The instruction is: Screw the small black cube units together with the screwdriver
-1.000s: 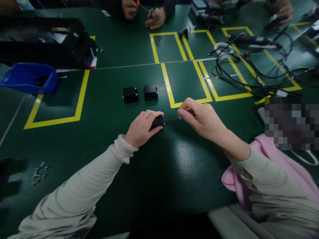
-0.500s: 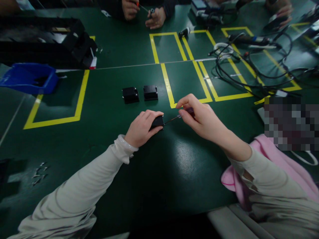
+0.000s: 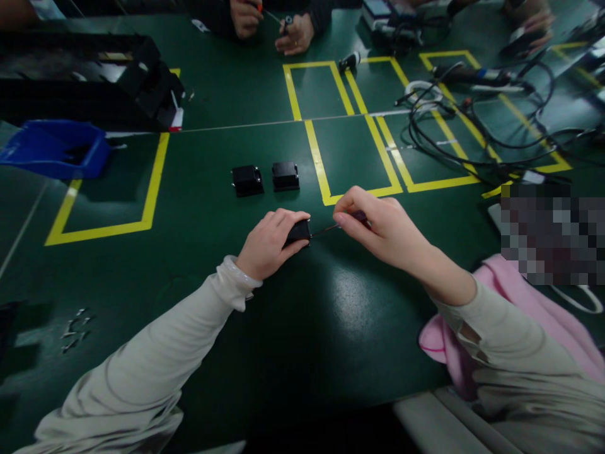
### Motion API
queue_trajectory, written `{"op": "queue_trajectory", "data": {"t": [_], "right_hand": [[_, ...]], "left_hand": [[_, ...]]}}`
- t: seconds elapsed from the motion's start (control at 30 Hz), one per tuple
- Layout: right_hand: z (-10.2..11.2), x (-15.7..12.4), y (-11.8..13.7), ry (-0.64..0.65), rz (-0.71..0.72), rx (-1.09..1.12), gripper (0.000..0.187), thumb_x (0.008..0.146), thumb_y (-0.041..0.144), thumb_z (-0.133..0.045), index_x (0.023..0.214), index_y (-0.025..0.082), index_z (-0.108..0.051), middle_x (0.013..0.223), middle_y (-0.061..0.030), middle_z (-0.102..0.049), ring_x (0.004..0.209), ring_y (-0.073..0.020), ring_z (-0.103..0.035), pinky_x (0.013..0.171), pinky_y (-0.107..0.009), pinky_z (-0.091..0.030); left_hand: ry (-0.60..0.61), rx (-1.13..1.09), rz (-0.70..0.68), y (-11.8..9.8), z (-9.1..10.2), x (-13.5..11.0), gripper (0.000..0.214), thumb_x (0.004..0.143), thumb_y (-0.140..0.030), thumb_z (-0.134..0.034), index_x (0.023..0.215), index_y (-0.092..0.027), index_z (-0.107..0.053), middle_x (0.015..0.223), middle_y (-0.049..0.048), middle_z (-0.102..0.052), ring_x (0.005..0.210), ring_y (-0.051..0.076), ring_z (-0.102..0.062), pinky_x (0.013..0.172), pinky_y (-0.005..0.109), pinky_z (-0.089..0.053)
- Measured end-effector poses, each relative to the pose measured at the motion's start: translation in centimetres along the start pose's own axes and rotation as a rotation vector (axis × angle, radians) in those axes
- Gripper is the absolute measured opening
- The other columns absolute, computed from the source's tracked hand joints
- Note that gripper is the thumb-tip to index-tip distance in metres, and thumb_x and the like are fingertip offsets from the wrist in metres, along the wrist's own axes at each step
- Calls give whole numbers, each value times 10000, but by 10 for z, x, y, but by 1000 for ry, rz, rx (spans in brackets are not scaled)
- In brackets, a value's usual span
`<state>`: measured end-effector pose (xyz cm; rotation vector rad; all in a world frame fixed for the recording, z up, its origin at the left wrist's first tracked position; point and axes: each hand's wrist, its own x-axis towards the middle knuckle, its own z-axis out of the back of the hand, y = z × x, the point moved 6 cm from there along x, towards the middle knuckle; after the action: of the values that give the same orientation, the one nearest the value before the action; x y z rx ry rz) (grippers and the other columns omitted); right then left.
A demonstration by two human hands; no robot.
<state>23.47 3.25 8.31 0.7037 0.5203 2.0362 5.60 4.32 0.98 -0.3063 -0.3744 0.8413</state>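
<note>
My left hand (image 3: 270,244) is closed around a small black box (image 3: 299,232), holding it on the green tabletop. In my right hand (image 3: 378,222) is a screwdriver (image 3: 326,229), pinched between thumb and fingers near the handle. Its thin shaft runs left, and the tip meets the right end of the box, by a small screw. Most of the handle is covered by my fingers. Just beyond my left hand lie two similar black boxes, one on the left (image 3: 246,181) and one on the right (image 3: 285,176), with shiny screws at their ends.
A blue bin (image 3: 57,148) stands at the left beside a long black housing (image 3: 85,82). Loose screws (image 3: 74,329) lie at lower left. Black cables (image 3: 472,139) coil at the right, above a pink cloth (image 3: 529,315). Across the table, a co-worker's hands (image 3: 295,34) hold tools.
My right hand's fingers have drawn closer together on the screwdriver handle, with the index finger curling down toward the thumb. My left hand and the boxes stay in place.
</note>
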Motion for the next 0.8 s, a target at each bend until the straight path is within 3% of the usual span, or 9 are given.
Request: {"op": "queue_trajectory", "data": {"t": [0.07,0.23,0.4,0.6,0.8], "right_hand": [[-1,0,-1,5,-3,-3,150,971,302,-508,871,197,-546,657,31,-559,555,-100,-511,554,-235,-328],[0,1,-3,-18,-2,36,66,958,223,-493,998,198,-539,738,18,-590,619,-110,-557,590,-232,-378],[1,1,-3,-20,4,28,119,976,288,-514,894,204,-534,679,34,-557,565,-96,-508,560,-231,-347],[1,1,-3,-41,29,59,53,963,208,-493,983,195,-540,751,19,-586,625,-102,-557,602,-226,-395],[1,1,-3,-13,-20,21,122,975,291,-505,896,205,-541,689,25,-577,577,-105,-520,565,-239,-349]], "left_hand": [[2,-3,0,0,0,0,426,950,-344,-591,1331,-173,-504,1224,117,-603,1082,286,-568,948,445,-481],[-4,-6,-6,0,1,0,420,950,-340,-593,1324,-166,-510,1220,116,-605,1079,284,-567,950,440,-476],[-2,-3,-3,0,0,0,417,951,-342,-593,1322,-171,-511,1214,110,-608,1059,279,-568,936,433,-478],[5,-4,0,0,0,0,423,950,-341,-591,1330,-179,-498,1228,112,-601,1080,283,-566,950,441,-478],[6,-12,10,-1,1,0,413,951,-339,-580,1325,-185,-499,1227,113,-601,1079,285,-565,953,443,-475]]}}
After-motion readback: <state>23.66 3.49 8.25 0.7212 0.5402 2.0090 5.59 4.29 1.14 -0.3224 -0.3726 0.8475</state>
